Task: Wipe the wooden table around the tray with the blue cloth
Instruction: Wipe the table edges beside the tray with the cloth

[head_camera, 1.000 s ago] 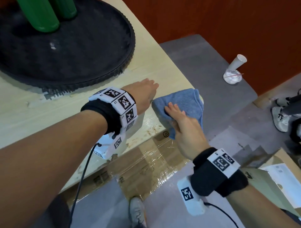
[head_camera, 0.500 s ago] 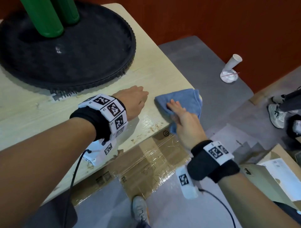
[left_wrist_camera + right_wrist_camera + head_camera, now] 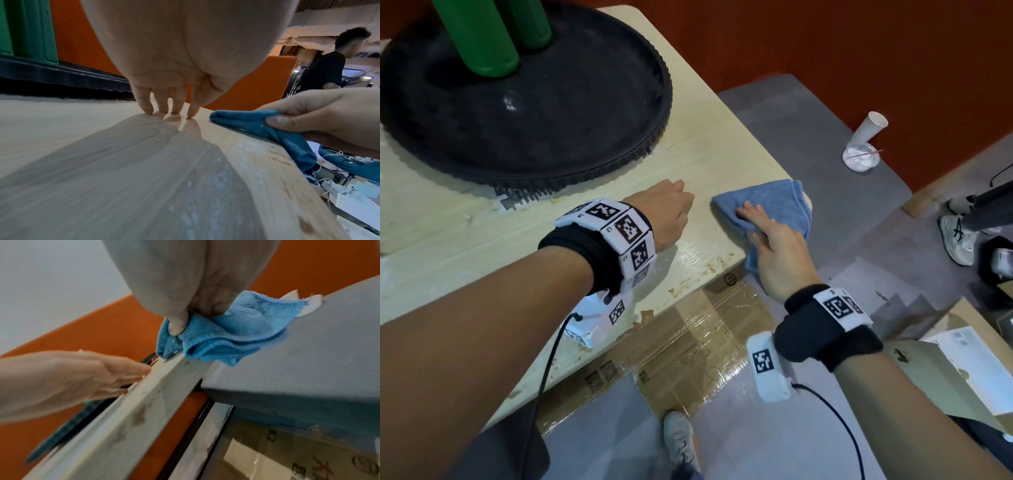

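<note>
The blue cloth (image 3: pixel 774 202) lies bunched on the front right corner of the wooden table (image 3: pixel 705 154), partly hanging over the edge. My right hand (image 3: pixel 756 222) lies on it with fingers on top, and the thumb (image 3: pixel 176 324) pinches a fold of the cloth (image 3: pixel 226 332) against the table's edge (image 3: pixel 144 402). My left hand (image 3: pixel 671 209) holds nothing and stands a short gap left of the cloth. Its fingertips (image 3: pixel 164 110) rest on the bare wood (image 3: pixel 102 162). The round black tray (image 3: pixel 585 102) sits behind the left hand.
Two green bottles (image 3: pixel 479 37) stand on the tray. Right of the table is a grey padded surface (image 3: pixel 808 137) with a paper cup (image 3: pixel 869 126) and a white wad. Taped cardboard (image 3: pixel 698 342) lies below the front edge. Another person's shoes (image 3: pixel 955 236) are at right.
My left hand has drawn back a little from the cloth and its fingers have bent down. The right hand stays on the cloth at the corner with only a small shift.
</note>
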A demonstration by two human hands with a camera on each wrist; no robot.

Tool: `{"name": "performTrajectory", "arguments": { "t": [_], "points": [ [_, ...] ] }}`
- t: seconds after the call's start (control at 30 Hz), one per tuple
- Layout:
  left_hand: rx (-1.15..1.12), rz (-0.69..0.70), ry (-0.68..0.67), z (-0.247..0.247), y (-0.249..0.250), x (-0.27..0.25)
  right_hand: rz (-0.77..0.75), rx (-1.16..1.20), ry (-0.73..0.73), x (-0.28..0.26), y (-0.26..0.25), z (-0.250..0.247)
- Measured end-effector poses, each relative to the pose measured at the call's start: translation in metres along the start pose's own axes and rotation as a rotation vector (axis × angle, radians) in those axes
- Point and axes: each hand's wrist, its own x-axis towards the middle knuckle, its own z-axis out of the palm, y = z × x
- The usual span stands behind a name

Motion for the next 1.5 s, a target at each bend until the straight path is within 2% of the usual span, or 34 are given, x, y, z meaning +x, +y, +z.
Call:
{"name": "performTrajectory", "arguments": {
  "t": [0.13,0.23,0.3,0.47,0.6,0.67,0.83,1.0,1.17,1.27,1.37,1.5],
  "points": [
    [0.005,0.015,-0.01,0.001,-0.001,-0.002,-0.005,-0.008,0.024,-0.015,-0.014,0.017],
    [0.021,0.041,-0.009,0.0,-0.002,-0.004,-0.077,-0.028,-0.084,-0.038,-0.021,0.027],
    [0.043,0.055,-0.022,-0.001,-0.002,-0.006,-0.093,-0.053,-0.11,-0.035,-0.018,0.021],
    [0.066,0.054,-0.038,-0.002,-0.007,-0.01,0.035,0.008,0.028,-0.014,-0.013,0.013],
    [0.057,0.072,-0.026,-0.001,-0.011,-0.012,-0.05,-0.052,-0.083,-0.045,-0.031,0.034],
    [0.053,0.082,-0.023,-0.001,-0.012,-0.012,-0.069,-0.056,-0.114,-0.046,-0.031,0.027],
    [0.083,0.079,-0.034,-0.001,-0.014,-0.013,0.027,0.001,0.016,-0.024,-0.025,0.019],
    [0.065,0.087,-0.019,-0.001,-0.013,-0.016,-0.08,-0.048,-0.098,-0.047,-0.032,0.031],
    [0.078,0.084,-0.039,-0.001,-0.016,-0.014,0.027,0.014,0.042,-0.028,-0.029,0.027],
    [0.045,0.09,-0.002,0.001,-0.017,-0.016,0.008,-0.013,-0.003,-0.044,-0.043,0.049],
    [0.029,0.087,0.007,0.003,-0.013,-0.02,-0.039,-0.018,-0.064,-0.049,-0.043,0.044],
    [0.061,0.055,-0.032,0.003,-0.012,-0.024,0.008,0.002,0.041,-0.031,-0.038,0.038]
  ]
}}
